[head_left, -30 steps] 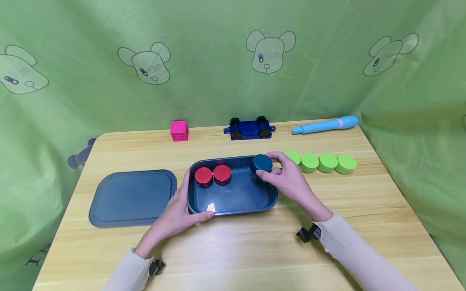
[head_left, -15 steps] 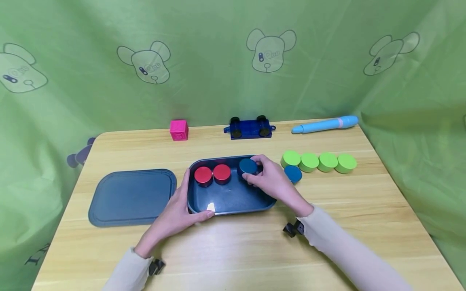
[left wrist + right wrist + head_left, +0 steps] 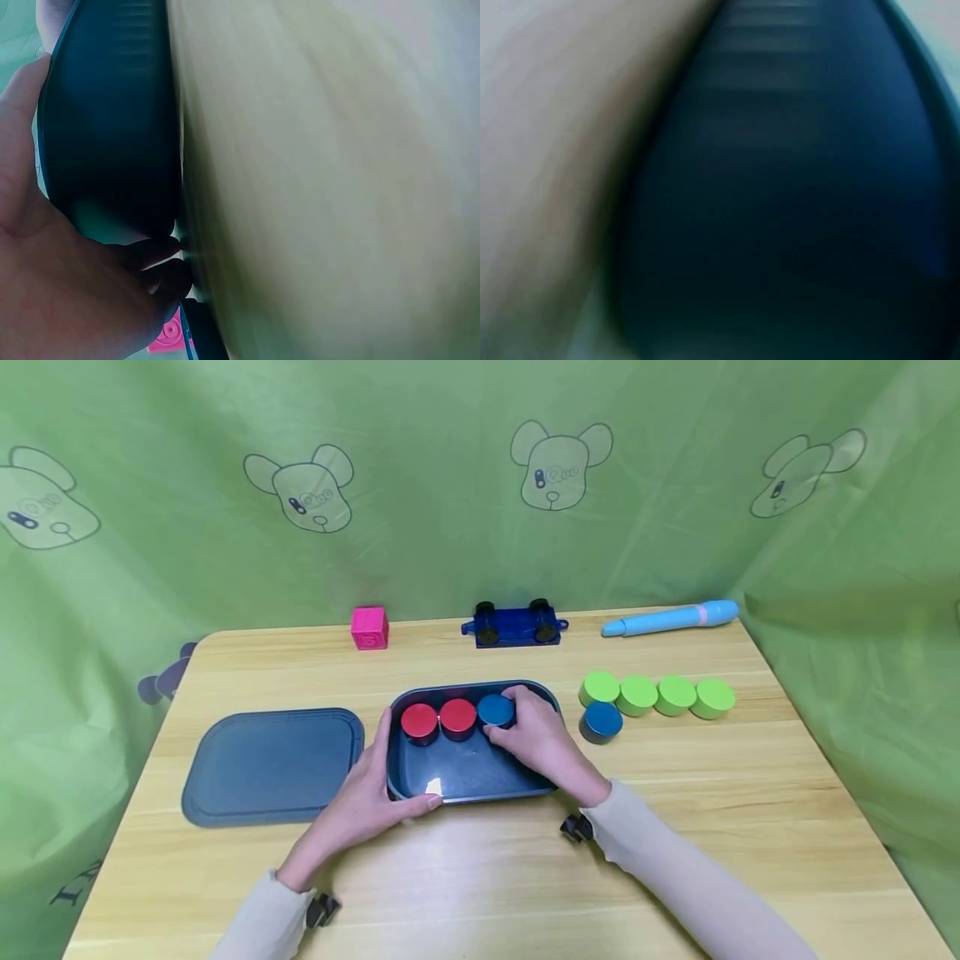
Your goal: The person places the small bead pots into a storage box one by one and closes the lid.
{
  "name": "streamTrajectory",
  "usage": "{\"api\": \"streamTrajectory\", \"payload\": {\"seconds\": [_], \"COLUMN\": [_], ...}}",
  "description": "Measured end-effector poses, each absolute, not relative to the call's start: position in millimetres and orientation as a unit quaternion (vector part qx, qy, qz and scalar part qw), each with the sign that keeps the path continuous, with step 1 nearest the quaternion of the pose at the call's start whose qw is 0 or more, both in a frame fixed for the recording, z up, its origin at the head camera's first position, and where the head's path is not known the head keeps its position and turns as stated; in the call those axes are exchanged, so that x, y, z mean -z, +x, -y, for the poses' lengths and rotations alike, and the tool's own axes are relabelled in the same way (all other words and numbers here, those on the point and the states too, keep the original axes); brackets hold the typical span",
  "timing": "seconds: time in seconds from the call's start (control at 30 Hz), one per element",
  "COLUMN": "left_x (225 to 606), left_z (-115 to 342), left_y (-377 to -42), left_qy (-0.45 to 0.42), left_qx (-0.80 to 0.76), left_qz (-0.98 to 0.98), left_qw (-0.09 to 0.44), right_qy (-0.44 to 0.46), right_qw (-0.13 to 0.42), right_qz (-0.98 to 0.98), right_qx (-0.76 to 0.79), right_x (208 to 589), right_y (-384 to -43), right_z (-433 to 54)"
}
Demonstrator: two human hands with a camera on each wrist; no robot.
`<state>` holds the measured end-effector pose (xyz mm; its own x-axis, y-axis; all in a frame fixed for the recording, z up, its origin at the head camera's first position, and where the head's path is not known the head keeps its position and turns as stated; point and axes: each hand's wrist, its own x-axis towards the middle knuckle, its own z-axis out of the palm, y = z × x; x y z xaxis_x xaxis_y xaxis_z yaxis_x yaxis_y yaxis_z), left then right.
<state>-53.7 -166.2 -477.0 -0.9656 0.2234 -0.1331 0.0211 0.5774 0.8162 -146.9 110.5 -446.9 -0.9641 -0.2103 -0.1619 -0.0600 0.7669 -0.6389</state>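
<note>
blue disc (image 3: 495,709), pinched by right hand (image 3: 538,735), shows only in head view; left hand (image 3: 370,793) grips tray (image 3: 468,775).

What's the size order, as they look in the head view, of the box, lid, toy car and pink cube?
Largest to smallest:
1. Box and lid: too alike to rank.
2. Toy car.
3. Pink cube.
</note>
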Motion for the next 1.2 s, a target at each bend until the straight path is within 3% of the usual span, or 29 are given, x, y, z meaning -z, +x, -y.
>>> {"api": "streamTrajectory", "payload": {"seconds": [0.63, 1.2], "left_x": [477, 477], "left_z": [166, 165], "left_y": [-53, -52], "left_qy": [0.072, 0.066], "left_qx": [-0.453, -0.454], "left_qz": [-0.883, -0.882], "left_qw": [0.102, 0.109], "right_qy": [-0.082, -0.099], "right_qw": [0.114, 0.078], "right_qz": [-0.923, -0.901], "right_qx": [0.358, 0.415], "right_x": [450, 437], "right_y": [-140, -129], "right_z": [-107, -126]}}
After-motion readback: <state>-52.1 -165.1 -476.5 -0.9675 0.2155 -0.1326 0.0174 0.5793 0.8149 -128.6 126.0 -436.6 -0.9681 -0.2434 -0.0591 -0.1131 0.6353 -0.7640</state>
